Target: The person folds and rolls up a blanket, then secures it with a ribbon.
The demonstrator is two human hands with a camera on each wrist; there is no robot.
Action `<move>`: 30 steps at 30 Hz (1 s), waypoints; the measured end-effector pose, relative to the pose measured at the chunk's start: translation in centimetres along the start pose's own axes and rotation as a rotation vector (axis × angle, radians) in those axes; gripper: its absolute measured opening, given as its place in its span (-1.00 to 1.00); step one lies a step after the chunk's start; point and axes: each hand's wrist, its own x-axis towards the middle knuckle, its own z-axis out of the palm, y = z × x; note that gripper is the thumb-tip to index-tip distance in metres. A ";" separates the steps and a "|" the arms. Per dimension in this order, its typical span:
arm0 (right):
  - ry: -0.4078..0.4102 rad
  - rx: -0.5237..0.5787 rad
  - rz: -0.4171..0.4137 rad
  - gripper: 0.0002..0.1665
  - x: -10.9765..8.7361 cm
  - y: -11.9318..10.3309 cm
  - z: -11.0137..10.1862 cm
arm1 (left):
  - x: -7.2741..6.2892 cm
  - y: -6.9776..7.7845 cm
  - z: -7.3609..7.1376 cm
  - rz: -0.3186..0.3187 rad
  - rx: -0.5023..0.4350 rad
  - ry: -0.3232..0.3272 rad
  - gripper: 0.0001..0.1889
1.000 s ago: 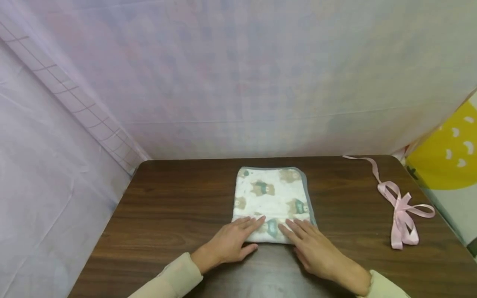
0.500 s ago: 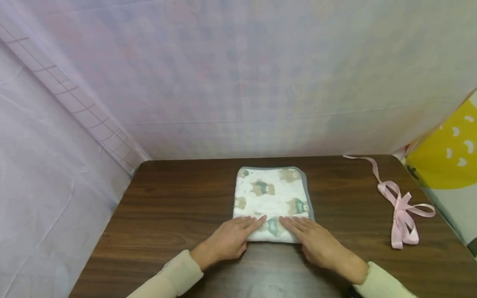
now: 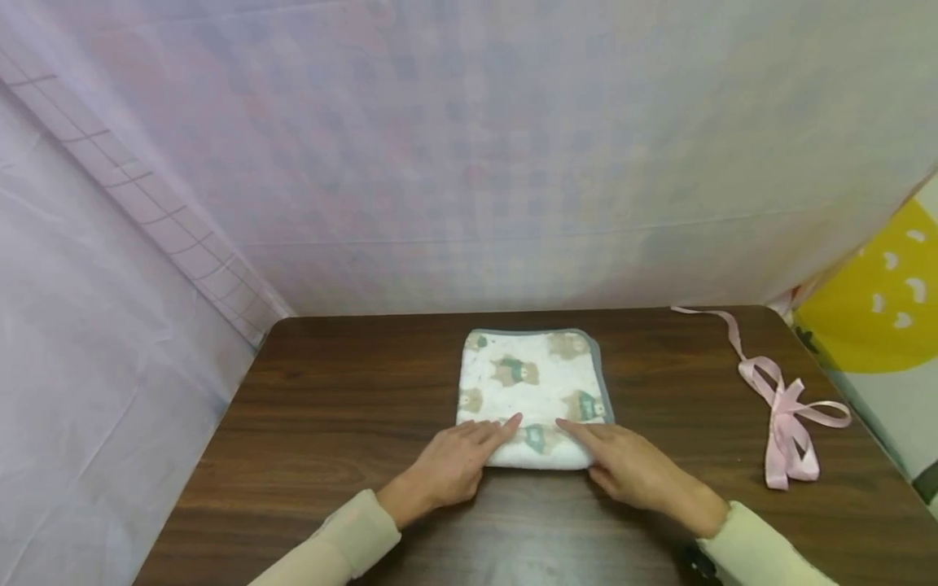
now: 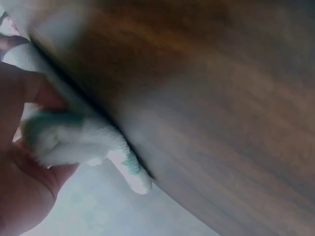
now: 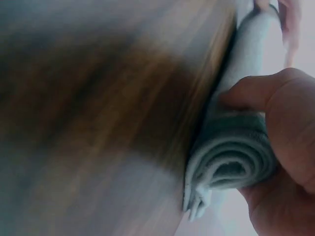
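Note:
A white towel point(image 3: 545, 374) with bear prints and a grey edge lies on the table, its near end rolled into a thick coil. My left hand point(image 3: 449, 465) grips the left end of this roll, fingers on top and thumb at the near side. At the right end my right hand point(image 3: 641, 470) holds it likewise. In the right wrist view the roll point(image 5: 229, 160) shows its spiral layers between thumb and fingers. Seen from the left wrist, the towel end point(image 4: 64, 140) sits between thumb and fingers, with a flat layer under it.
A pink ribbon point(image 3: 787, 407) tied in a bow lies on the right of the brown wooden table point(image 3: 352, 391), its tail reaching the back edge. Pale curtains point(image 3: 476, 163) hang behind and to the left. A yellow printed cloth point(image 3: 875, 293) hangs at right.
Both thumbs have tucked in at the towel's near side, and the fingers have bent around the roll. The towel's near edge has shifted slightly away from me. The ribbon stays put.

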 end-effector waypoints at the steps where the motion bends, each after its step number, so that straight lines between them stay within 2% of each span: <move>1: 0.007 -0.008 -0.016 -0.01 -0.1 0.1 0.1 | 0.0 0.0 0.0 -0.009 -0.004 0.018 -0.05; 6: 0.012 -0.036 -0.032 0.04 -0.2 0.1 0.3 | 0.0 -0.5 0.1 -0.015 -0.019 0.132 -0.05; 10: -0.009 -0.015 0.002 0.05 -0.2 0.0 -0.3 | 0.0 -0.7 0.0 0.008 -0.033 0.180 -0.08; 13: -0.029 0.012 0.012 0.04 -0.2 0.0 -0.7 | -0.1 -0.8 -0.2 -0.013 -0.117 0.164 -0.11; 17: -0.058 0.062 0.024 -0.01 -0.3 0.2 -1.3 | -0.3 -1.1 -0.8 -0.090 -0.320 0.104 -0.10; 20: -0.073 0.146 0.052 -0.08 -0.5 0.5 -1.7 | -0.4 -1.2 -1.2 -0.146 -0.450 0.073 -0.09; 26: -0.075 0.321 0.084 -0.22 -0.5 0.9 -2.3 | -0.7 -1.3 -1.6 -0.228 -0.602 0.074 -0.09; 30: -0.088 0.448 0.105 -0.28 -0.4 1.1 -2.6 | -0.7 -1.5 -1.7 -0.244 -0.731 0.073 -0.13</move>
